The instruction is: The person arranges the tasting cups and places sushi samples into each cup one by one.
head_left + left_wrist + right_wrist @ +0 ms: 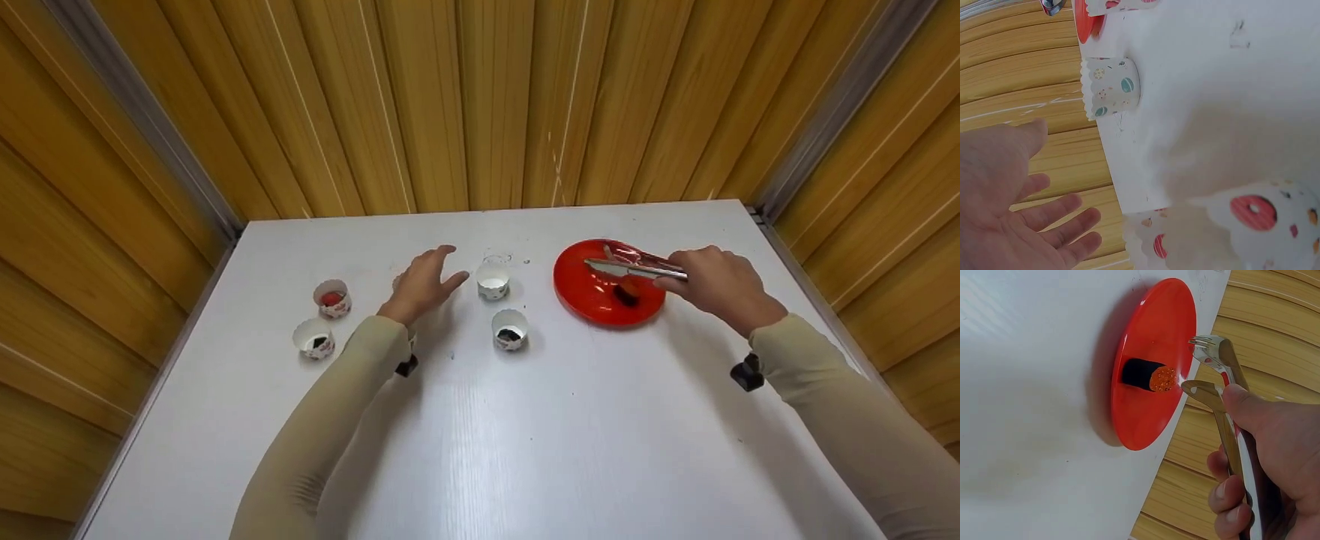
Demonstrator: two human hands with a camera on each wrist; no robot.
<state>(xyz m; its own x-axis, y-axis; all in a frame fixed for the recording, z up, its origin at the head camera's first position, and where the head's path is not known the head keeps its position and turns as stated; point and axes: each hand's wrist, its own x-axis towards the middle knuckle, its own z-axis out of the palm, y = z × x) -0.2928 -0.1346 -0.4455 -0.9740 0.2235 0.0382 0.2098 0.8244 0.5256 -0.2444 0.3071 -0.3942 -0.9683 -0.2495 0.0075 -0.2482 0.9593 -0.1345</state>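
Observation:
My right hand [724, 285] grips metal tongs [1213, 354] with one fork-like tip and one flat, rounded tip. The tips stand apart over a red plate [592, 307], with nothing between them. On that plate lies a sushi roll [1143, 376], wrapped in black with an orange, grainy end. My left hand [426, 283] hovers over the table, fingers and thumb spread, holding nothing. Just right of it stands a white paper cup [493, 291] with a scalloped rim. The left wrist view shows another printed cup [1252, 225] close below the hand, largely hidden in the head view.
Nearer me, another paper cup [511, 321] has something black inside. At the left, one cup [339, 307] holds a red piece and another cup [304, 334] a black one. Ribbed wood-look walls [495, 112] border the white table [525, 450] behind and beside.

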